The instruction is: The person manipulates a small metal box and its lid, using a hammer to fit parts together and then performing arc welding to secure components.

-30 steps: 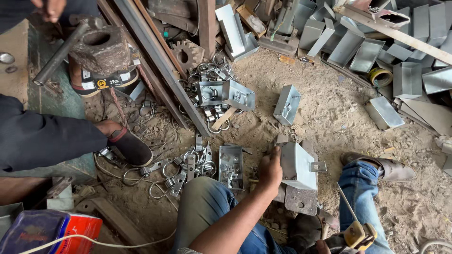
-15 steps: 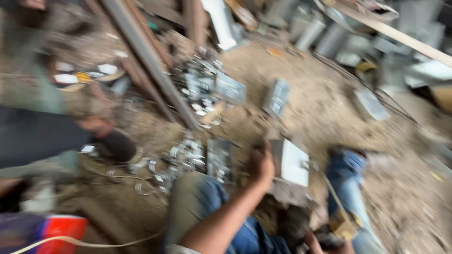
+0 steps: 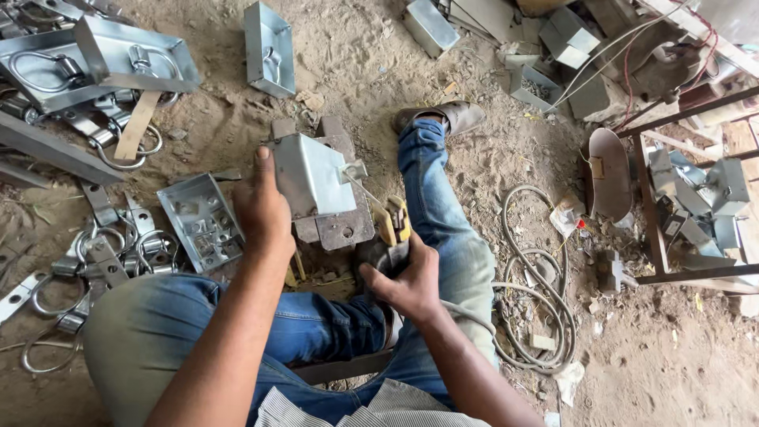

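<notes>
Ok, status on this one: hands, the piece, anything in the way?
Left hand flat on grey metal box, steadying it on rusty plate. Right hand grips electrode holder, rod tip at the box's edge. Cable coiled beside right leg; nothing blocking.

The sandy dirt floor [image 3: 348, 71] carries scattered grey metal boxes [image 3: 269, 47], ring-handled latches [image 3: 95, 253], a rusty plate [image 3: 336, 225] and a coiled grey cable [image 3: 538, 277].

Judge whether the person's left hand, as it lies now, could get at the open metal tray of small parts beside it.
Probably yes: the left hand rests on the grey metal box, and the tray lies just beside it on the ground, nothing between them.
</notes>
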